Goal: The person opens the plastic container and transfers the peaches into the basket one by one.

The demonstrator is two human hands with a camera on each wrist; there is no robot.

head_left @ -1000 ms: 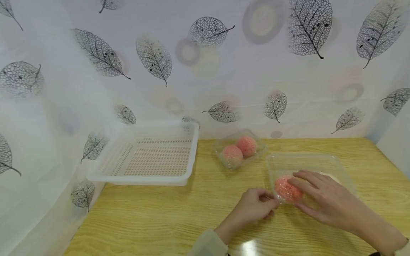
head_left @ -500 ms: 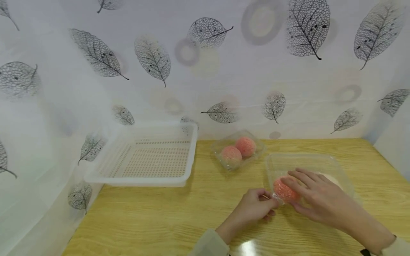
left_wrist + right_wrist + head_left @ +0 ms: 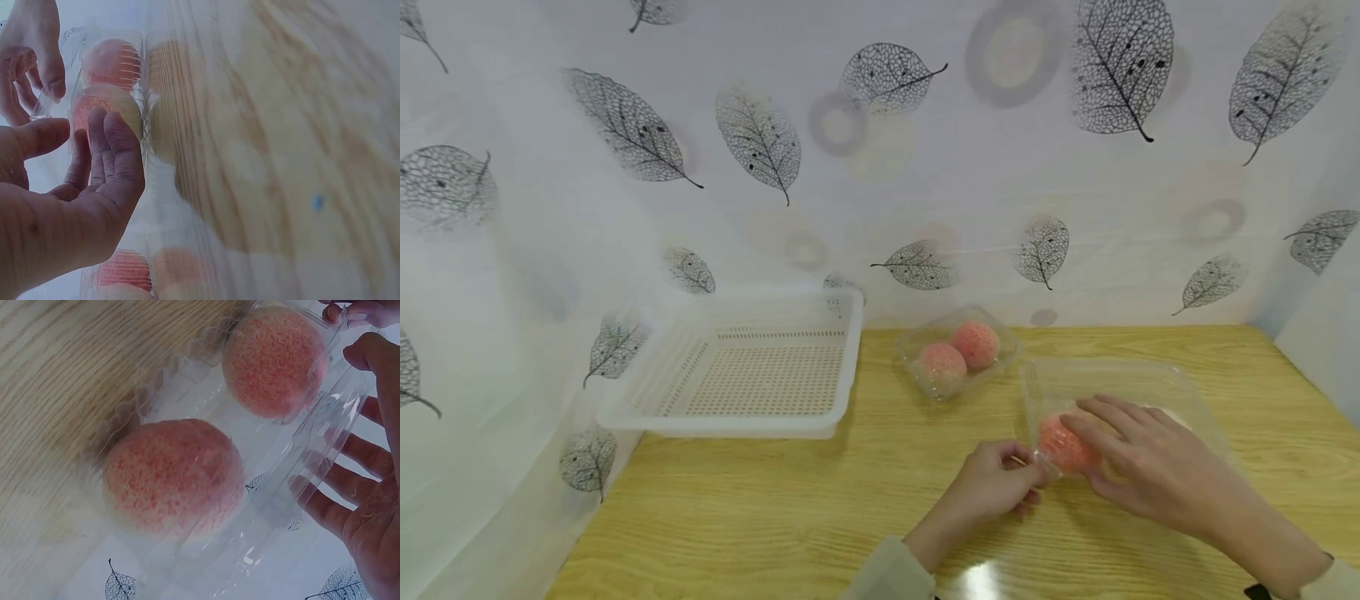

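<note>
A clear plastic clamshell box [image 3: 1105, 375] sits on the right of the table, holding a round pink-speckled, peach-like ball [image 3: 1063, 443] and a paler one partly hidden by my right hand. At its near left corner my left hand [image 3: 996, 483] pinches the plastic edge between thumb and fingers. My right hand [image 3: 1157, 467] rests over the box top, fingers fairly straight and spread, thumb by the near side. In the right wrist view, two speckled balls [image 3: 175, 478] show through the plastic, with the right fingers [image 3: 331, 506] against its side.
A second clear box [image 3: 910, 342] with two pink balls [image 3: 976, 343] stands at the back middle. A white perforated basket [image 3: 842, 408] occupies the back left. Behind the wooden table [image 3: 760, 517] hangs a leaf-printed curtain [image 3: 955, 183].
Both hands stay at the box, with only slight shifts of the fingers. The right hand has moved slightly left along the box top. The other box and the basket stay put.
</note>
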